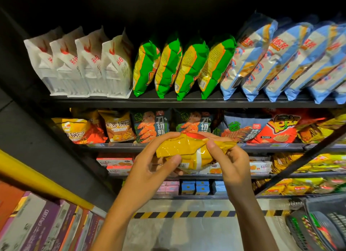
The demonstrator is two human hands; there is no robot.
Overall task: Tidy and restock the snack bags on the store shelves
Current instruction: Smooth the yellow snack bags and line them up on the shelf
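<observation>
in the middle of the frame both hands hold a crinkled yellow plastic snack bag (192,153) before the second shelf (262,147). the left hand (155,168) grips its left end, the right hand (230,160) pinches its right end. green bags (184,67) stand on the top shelf (187,102).

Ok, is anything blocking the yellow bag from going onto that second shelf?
Partly: both hands hold the yellow bag before the second shelf, whose front is already filled by the shrimp-snack bags.
</observation>
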